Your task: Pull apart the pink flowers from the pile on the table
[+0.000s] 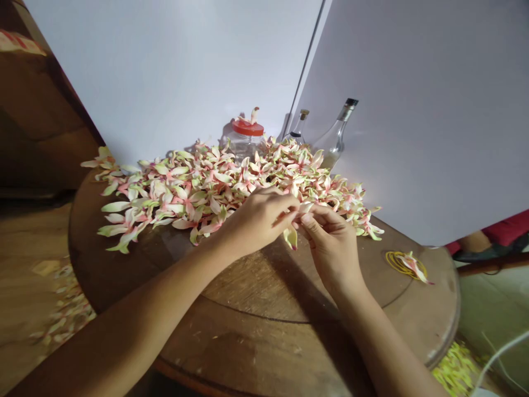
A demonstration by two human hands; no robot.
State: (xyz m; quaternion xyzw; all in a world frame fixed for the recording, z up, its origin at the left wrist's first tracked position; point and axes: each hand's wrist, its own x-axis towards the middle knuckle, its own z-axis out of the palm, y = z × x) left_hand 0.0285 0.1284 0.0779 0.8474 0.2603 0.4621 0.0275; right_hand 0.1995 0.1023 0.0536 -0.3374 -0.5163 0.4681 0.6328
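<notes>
Both hands meet above the middle of a round wooden table, in front of a wide heap of pink, white and green flowers (pixel 190 193). Between their fingertips is one more flower (pixel 291 237), a yellow-green petal of it hanging down. My left hand (pixel 264 215) pinches it from the left, its fingers closed. From the right, my right hand (pixel 330 237) has thumb and fingers closed on the same flower. The fingers cover most of its centre.
Behind the heap stand a red-lidded jar (pixel 247 138) with a flower on top, a corked bottle (pixel 298 129) and a taller leaning bottle (pixel 339 135). Yellow bands (pixel 399 263) lie on the table (pixel 256 353) at right. Petals (pixel 70 309) and yellow-green pieces (pixel 455 369) lie below.
</notes>
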